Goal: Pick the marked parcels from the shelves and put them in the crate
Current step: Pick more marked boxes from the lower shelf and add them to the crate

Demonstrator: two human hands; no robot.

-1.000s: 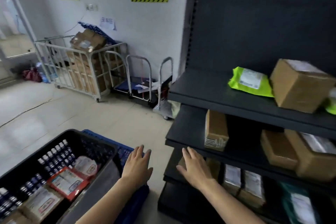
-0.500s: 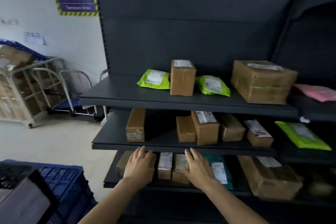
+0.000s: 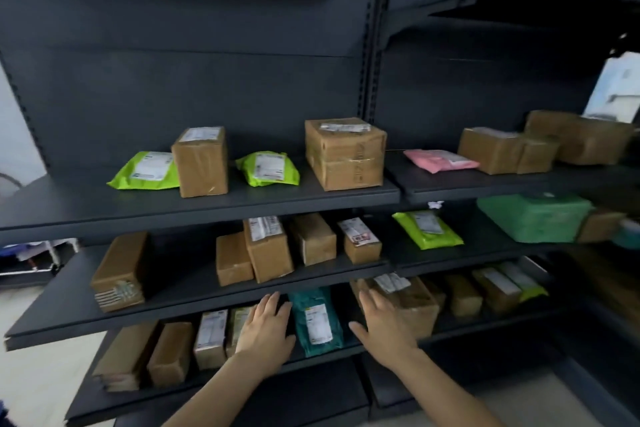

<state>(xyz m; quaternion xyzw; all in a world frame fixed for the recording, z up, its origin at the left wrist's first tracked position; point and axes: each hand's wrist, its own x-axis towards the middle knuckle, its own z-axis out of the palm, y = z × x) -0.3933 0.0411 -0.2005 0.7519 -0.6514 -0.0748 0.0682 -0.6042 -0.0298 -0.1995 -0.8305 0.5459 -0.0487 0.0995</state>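
Observation:
Dark shelves [image 3: 207, 215] carry many parcels. The top shelf holds two lime bags [image 3: 147, 172], brown boxes [image 3: 344, 152] and a pink bag [image 3: 440, 159]. Several brown boxes [image 3: 268, 248] and a lime bag [image 3: 427, 229] lie on the middle shelf. A teal bag [image 3: 317, 321] lies on the lower shelf between my hands. My left hand [image 3: 265, 331] and my right hand [image 3: 382, 326] are held out with straight fingers in front of the lower shelf, holding nothing. I see no mark on any parcel. The crate is out of view.
A second shelf bay on the right holds a large green bag [image 3: 533, 217] and more brown boxes [image 3: 490, 149]. Pale floor [image 3: 31, 374] lies at the left, with a trolley base [image 3: 31, 263] behind the shelf end.
The view has swung right from the crate and trolleys to face the shelves. Both hands stay held out and open, now level with the lower shelf.

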